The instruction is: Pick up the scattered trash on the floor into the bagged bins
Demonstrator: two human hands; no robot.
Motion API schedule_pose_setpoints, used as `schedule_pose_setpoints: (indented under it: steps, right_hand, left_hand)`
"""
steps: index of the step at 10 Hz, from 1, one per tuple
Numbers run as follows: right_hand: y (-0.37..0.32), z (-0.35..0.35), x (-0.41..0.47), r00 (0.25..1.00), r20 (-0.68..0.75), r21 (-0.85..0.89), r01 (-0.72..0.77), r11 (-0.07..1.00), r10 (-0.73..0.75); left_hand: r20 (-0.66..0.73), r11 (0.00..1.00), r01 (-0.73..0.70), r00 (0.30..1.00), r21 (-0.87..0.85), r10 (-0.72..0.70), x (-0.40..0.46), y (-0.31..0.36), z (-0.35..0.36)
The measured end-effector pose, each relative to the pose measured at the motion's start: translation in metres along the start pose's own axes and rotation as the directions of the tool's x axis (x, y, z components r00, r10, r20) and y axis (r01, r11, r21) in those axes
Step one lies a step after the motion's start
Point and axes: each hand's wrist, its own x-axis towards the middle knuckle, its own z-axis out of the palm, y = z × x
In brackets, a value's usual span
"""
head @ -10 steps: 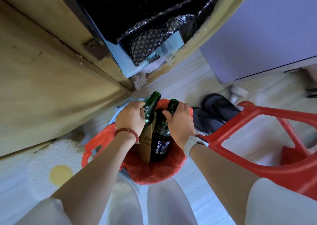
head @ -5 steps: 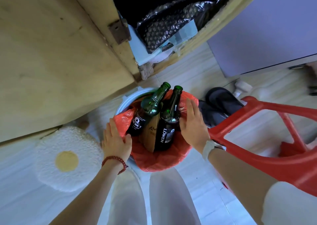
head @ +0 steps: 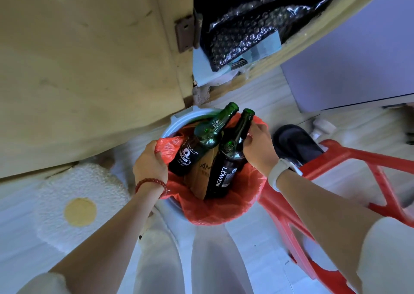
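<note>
Pale floor (head: 266, 244) carries the bagged bin (head: 179, 123), egg-shaped cushion (head: 80, 204), red stool (head: 358, 159), slippers (head: 295, 141).

The bottles (head: 220, 159) hide the bin's (head: 186, 120) inside; the red chair (head: 358, 181) runs off the right edge.

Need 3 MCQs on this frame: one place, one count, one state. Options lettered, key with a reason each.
1. Where does the cardboard box sit?
A. between the two bottles in the bin
B. on the red chair
C. on the floor mat

2. How many green bottles stand in the red bag?
A. one
B. two
C. four

3. What does the left hand do?
A. hangs idle
B. holds a bottle
C. grips the bag's edge

Key: 1 A, its brown face shows between them; 2 B, left bottle and right bottle; 3 C, fingers curl over red plastic.
</note>
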Motion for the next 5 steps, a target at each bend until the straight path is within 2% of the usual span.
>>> schedule_pose_setpoints:
  steps: [2, 3, 4, 5]
  right_hand:
    - [-0.002, -0.027, 0.021, 1.000, 0.023, -0.038, 0.003, 0.999, -0.002]
    - [-0.002, -0.039, 0.024, 0.995, 0.091, -0.047, 0.038, 0.998, -0.034]
    - [-0.008, -0.044, 0.018, 0.993, 0.115, -0.053, 0.015, 0.998, -0.009]
    - [-0.015, -0.045, -0.002, 0.991, 0.105, -0.047, -0.079, 0.996, 0.083]
  left_hand:
    - [0.018, 0.997, -0.078, 0.997, -0.029, 0.078, 0.002, 0.010, 0.011]
    - [0.062, 0.997, -0.042, 0.997, -0.063, 0.046, 0.001, 0.016, 0.013]
    - [0.156, 1.000, 0.001, 0.988, -0.026, 0.003, -0.001, 0.023, 0.000]
    - [0.237, 1.000, -0.004, 0.971, -0.004, 0.005, -0.014, 0.038, -0.026]
